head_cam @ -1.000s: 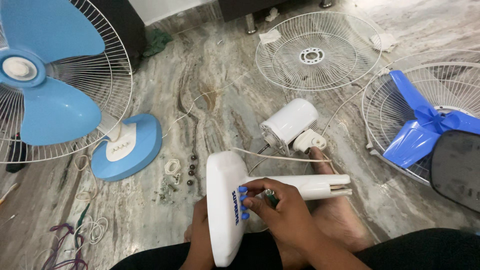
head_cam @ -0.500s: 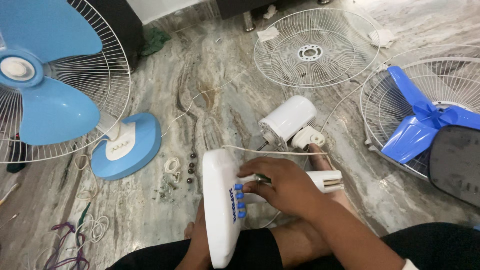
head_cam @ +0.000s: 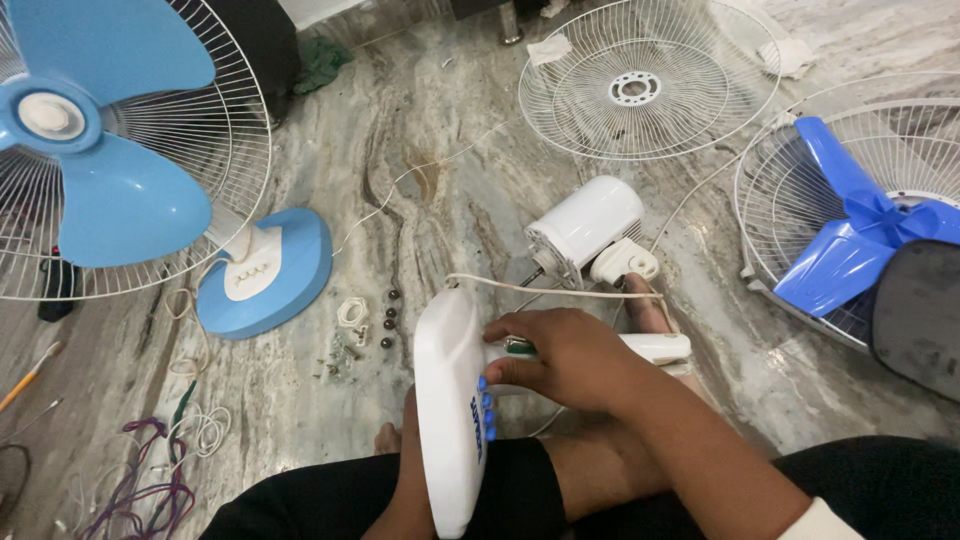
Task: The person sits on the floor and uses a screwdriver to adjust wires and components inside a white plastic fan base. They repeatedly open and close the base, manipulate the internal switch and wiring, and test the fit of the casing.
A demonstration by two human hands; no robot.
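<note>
Fan base (head_cam: 450,400) on lap; motor (head_cam: 585,228) beyond it.

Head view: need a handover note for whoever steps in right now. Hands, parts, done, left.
Right hand: resting on the neck of the white fan base, fingers by the blue buttons, with something small and green under the fingers.
Left hand: mostly hidden behind the base, steadying it upright on the lap.
Parts: white motor on the floor just beyond, cord looped over the base; loose screws to the left; white grille further away; blue blade in the other grille at right.
Done: fan is in pieces.
Left: motor, blade and grilles are all unattached.
</note>
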